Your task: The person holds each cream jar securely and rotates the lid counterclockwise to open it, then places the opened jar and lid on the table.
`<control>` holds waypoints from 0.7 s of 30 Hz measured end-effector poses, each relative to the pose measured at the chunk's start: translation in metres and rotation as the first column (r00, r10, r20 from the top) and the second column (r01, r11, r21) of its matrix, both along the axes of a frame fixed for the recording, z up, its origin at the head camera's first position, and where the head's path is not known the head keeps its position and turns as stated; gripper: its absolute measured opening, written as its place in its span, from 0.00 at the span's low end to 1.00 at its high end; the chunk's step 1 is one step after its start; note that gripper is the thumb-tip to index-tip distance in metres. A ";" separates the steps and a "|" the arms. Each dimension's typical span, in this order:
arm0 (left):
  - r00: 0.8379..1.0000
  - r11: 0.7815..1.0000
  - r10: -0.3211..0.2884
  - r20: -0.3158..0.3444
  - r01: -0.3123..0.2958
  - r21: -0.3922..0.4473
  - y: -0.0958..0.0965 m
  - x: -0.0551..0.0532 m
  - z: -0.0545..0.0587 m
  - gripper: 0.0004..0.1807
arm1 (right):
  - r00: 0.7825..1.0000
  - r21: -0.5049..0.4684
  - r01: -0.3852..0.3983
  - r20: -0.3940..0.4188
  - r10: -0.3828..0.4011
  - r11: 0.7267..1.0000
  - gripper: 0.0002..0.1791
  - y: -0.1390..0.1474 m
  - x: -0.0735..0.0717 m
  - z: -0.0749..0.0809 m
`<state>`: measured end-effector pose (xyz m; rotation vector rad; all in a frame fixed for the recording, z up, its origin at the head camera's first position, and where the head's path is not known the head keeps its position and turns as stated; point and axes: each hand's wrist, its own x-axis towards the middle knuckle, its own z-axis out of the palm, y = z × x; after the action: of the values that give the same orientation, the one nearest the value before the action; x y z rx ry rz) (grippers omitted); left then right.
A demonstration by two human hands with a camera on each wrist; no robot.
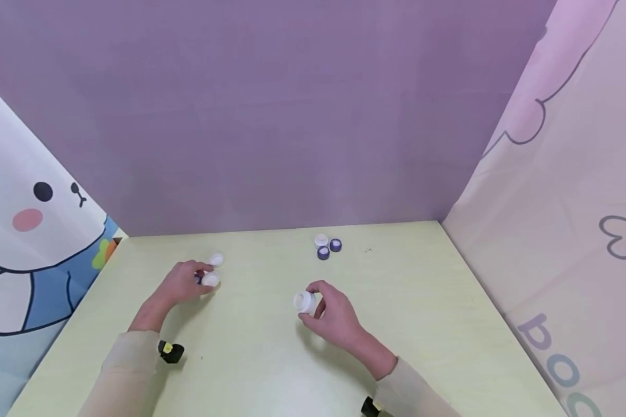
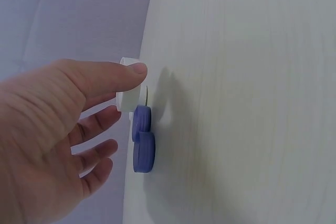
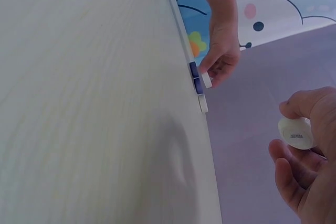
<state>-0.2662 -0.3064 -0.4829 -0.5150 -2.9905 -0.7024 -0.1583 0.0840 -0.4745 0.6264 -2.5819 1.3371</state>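
My left hand [image 1: 182, 282] pinches a white cap [image 1: 210, 280] between thumb and fingers, close over the table. In the left wrist view, two purple caps [image 2: 144, 153] lie beside that held white cap [image 2: 127, 98]. Another white cap [image 1: 216, 260] rests just beyond the left fingers. On the other side, my right hand [image 1: 334, 315] grips a small white bottle [image 1: 304, 302] above the table, its uncapped mouth facing left. Its base, with a small printed mark, shows in the right wrist view as a white disc [image 3: 296, 132].
Toward the back of the pale wooden table [image 1: 261, 359], a small white round piece [image 1: 320, 241] and two purple-rimmed ones [image 1: 335, 245] sit close together. A purple cloth wall [image 1: 281, 116] rises at the rear edge, with printed cloth panels [image 1: 568, 202] on both sides.
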 end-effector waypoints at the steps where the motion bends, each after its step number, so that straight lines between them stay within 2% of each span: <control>1: 1.000 1.000 0.003 0.003 -0.003 0.001 0.000 0.000 -0.001 0.27 | 1.000 -0.001 0.000 0.001 0.000 1.000 0.25 0.000 0.000 0.000; 10: 0.999 1.000 0.008 0.035 -0.007 -0.015 -0.002 -0.006 -0.001 0.27 | 1.000 -0.005 0.000 -0.004 0.000 1.000 0.25 0.002 -0.001 0.001; 17: 0.996 1.000 0.016 0.091 -0.014 -0.020 0.001 -0.008 0.001 0.27 | 1.000 -0.005 -0.008 0.014 0.008 1.000 0.25 0.002 -0.002 -0.001; 21: 0.996 0.999 0.014 0.090 -0.012 -0.032 -0.001 -0.010 -0.002 0.27 | 1.000 -0.007 -0.005 0.021 0.005 1.000 0.25 0.002 -0.002 -0.002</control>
<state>-0.2763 -0.3069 -0.4850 -0.4774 -3.0904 -0.6968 -0.1599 0.0863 -0.4765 0.6217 -2.5925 1.3602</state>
